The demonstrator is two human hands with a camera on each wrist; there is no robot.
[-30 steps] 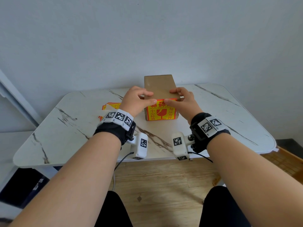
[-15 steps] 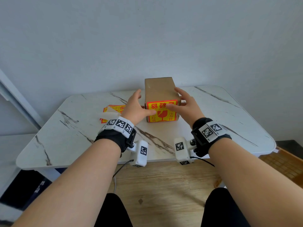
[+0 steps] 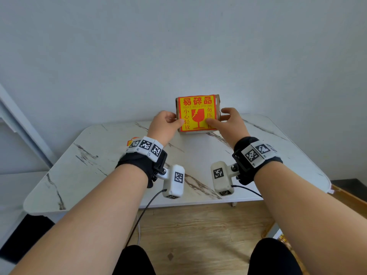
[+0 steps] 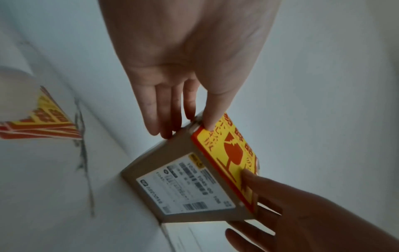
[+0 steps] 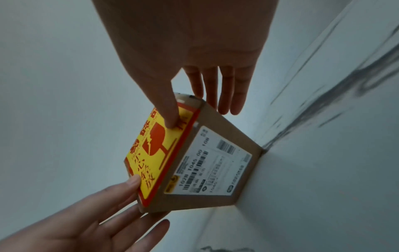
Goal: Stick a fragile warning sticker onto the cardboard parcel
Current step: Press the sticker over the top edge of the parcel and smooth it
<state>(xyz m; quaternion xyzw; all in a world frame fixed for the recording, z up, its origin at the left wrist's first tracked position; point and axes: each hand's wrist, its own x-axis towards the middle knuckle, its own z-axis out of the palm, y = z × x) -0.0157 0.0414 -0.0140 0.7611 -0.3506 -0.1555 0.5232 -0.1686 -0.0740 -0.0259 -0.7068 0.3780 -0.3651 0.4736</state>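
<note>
The cardboard parcel (image 3: 218, 108) is tipped up at the far middle of the table, one lower edge resting on the tabletop. Its near face is almost covered by the yellow and red fragile sticker (image 3: 196, 114). My left hand (image 3: 174, 120) grips the parcel's left side, thumb on the sticker's left edge and fingers behind. My right hand (image 3: 224, 118) grips the right side, thumb pressed on the sticker (image 5: 155, 153). In the left wrist view the parcel (image 4: 151, 162) shows a white shipping label (image 4: 185, 185) on its underside.
A stack of spare fragile stickers (image 4: 43, 126) lies on the white marble table (image 3: 99, 155) to the left, mostly hidden behind my left wrist in the head view. A wall rises right behind the parcel. Wooden floor lies beyond the table's near edge.
The parcel has been tipped up from lying flat, so the stickered face now points toward me. Both hands moved from pressing its front edge to gripping its two sides.
</note>
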